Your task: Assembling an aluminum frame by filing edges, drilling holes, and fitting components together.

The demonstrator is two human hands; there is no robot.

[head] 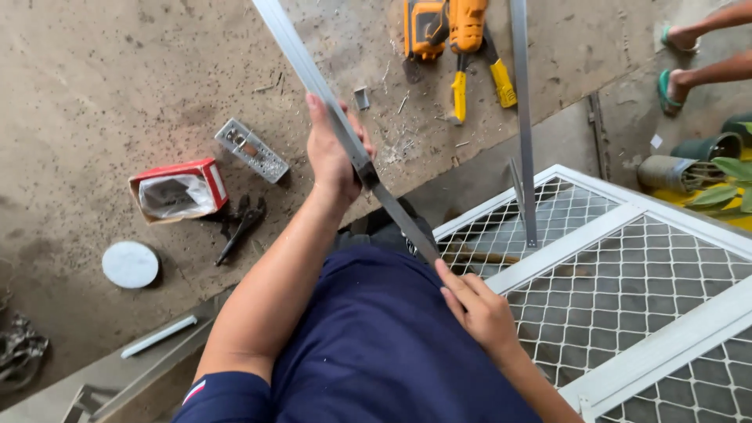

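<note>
Head view shows the left hand (333, 157) clenched around a long aluminium strip (313, 78), fingers wrapped over its far edge and thumb on the near side. The strip runs diagonally from the top edge of the picture down toward the person's lap. The right hand (478, 309) has its fingers nearly straight and close together, fingertips touching the strip's darker lower end (407, 223); it pinches nothing that I can make out.

The strip's upper end is cut off by the frame, and its lowest tip is hidden behind the right fingers. A white-framed mesh door panel (627, 290) lies at right, partly out of frame. On the concrete floor, a red cardboard box (178, 190) stands open, holding a crumpled clear plastic bag. Nearby lie a metal lock plate (252, 150), black pliers (241, 227) and a yellow cordless drill (446, 27).
</note>
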